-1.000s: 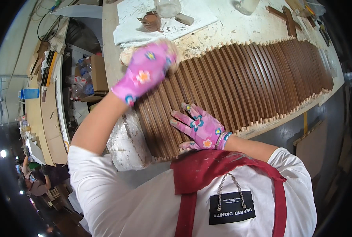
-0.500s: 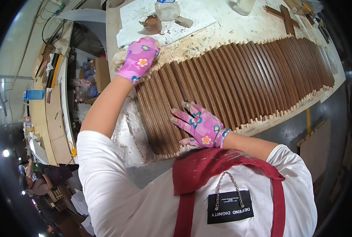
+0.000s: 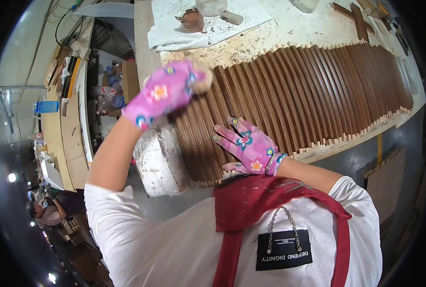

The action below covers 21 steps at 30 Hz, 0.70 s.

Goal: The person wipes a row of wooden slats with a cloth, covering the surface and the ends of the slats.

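Note:
A long row of dark brown wooden slats [image 3: 270, 95] with pale end pegs lies side by side on the worktable. My left hand [image 3: 165, 91], in a pink flowered glove, is over the left end of the row, blurred by motion. Its fingers are closed on a pale, crumpled rag [image 3: 202, 79], mostly hidden by the hand. My right hand [image 3: 251, 148], in a matching glove, rests palm down on the near part of the slats, fingers spread.
A white-wrapped roll [image 3: 158, 160] stands left of the slats. Behind them, a white sheet [image 3: 174, 40] bears a brown-stained container [image 3: 191, 20], a clear jar [image 3: 212, 5] and a small block [image 3: 232, 18]. A wooden cross piece [image 3: 359, 21] lies far right. Another person [image 3: 48, 213] is far left.
My left hand has come nearer and swung over the left end of the slats with the rag. The right hand stays flat on the slats. The view has shifted slightly.

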Tool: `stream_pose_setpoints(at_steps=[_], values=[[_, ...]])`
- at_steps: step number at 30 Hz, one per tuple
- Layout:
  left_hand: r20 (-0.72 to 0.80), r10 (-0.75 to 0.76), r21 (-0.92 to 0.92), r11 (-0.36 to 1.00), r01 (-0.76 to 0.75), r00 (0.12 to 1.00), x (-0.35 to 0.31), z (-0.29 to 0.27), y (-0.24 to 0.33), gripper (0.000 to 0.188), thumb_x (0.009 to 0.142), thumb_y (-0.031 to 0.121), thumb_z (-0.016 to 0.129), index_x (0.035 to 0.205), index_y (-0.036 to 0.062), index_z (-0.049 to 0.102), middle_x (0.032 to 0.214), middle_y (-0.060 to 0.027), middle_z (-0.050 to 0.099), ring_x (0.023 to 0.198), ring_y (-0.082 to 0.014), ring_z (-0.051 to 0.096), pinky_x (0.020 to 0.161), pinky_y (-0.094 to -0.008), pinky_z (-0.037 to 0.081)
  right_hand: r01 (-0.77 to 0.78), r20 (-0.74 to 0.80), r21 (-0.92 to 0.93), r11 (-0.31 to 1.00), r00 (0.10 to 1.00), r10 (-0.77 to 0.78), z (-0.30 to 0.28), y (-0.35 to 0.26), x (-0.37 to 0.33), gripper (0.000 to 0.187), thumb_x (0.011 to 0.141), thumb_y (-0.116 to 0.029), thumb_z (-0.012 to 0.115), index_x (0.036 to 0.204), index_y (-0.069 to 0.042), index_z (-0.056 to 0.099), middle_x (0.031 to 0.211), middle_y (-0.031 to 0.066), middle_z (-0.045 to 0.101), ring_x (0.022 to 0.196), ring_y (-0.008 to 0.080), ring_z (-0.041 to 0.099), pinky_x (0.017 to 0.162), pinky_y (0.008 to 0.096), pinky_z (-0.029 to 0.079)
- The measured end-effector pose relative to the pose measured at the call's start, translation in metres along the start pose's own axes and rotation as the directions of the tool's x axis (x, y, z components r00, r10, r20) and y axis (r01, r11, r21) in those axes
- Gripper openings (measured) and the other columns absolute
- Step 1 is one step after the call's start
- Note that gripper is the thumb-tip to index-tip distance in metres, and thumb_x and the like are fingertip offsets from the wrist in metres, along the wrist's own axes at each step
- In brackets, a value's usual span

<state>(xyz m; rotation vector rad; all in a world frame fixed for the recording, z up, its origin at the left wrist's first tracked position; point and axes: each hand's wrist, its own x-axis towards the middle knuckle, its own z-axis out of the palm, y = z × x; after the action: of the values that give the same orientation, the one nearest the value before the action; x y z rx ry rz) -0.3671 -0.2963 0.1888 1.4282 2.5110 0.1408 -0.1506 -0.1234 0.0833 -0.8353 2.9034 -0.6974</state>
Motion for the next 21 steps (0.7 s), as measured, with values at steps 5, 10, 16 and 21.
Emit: stream_pose_setpoints(at_steps=[5,10,16,21], values=[[0.056,0.132,0.256,0.956,-0.142,0.99,-0.038,0.007,0.027,0.056,0.064,0.003,0.072,0.118,0.012,0.063,0.116,-0.0121,0.059,0.105,-0.0324,0.059,0.087,-0.0409,0.05,0.038,0.014,-0.026,0.999,0.999,-0.037,-0.003,-0.005,0.002,0.071,0.09,-0.059,0.053,0.147,-0.019,0.042,0.155,0.0129,0.034,0.139,0.0436,0.033,0.118,0.0515,0.023],[0.052,0.142,0.206,0.967,-0.15,0.989,-0.043,0.0,0.044,0.049,0.07,0.01,0.068,0.118,0.0096,0.063,0.113,-0.0117,0.061,0.103,-0.0323,0.06,0.088,-0.0441,0.049,0.002,0.039,-0.047,0.999,0.999,0.0,-0.001,-0.003,0.0,0.07,0.089,-0.061,0.052,0.145,-0.021,0.044,0.155,0.0126,0.034,0.135,0.0463,0.038,0.114,0.0559,0.028],[0.047,0.162,0.153,0.974,-0.167,0.986,-0.055,0.061,0.041,0.026,0.08,0.014,0.06,0.106,0.0095,0.063,0.105,-0.0131,0.061,0.093,-0.0317,0.06,0.078,-0.0442,0.047,0.011,0.027,-0.04,0.999,1.0,-0.01,0.001,-0.007,0.0,0.068,0.089,-0.059,0.053,0.144,-0.02,0.046,0.154,0.0131,0.034,0.133,0.0472,0.039,0.113,0.0561,0.029],[0.069,-0.081,0.24,0.969,0.062,0.994,-0.034,0.053,0.043,0.019,0.089,0.019,0.058,0.103,0.0082,0.064,0.104,-0.0107,0.063,0.093,-0.027,0.061,0.077,-0.0406,0.048,0.007,0.036,-0.063,0.998,0.999,-0.005,-0.001,-0.005,0.001,0.067,0.09,-0.059,0.053,0.145,-0.02,0.045,0.155,0.0131,0.033,0.134,0.0464,0.038,0.113,0.0554,0.029]])
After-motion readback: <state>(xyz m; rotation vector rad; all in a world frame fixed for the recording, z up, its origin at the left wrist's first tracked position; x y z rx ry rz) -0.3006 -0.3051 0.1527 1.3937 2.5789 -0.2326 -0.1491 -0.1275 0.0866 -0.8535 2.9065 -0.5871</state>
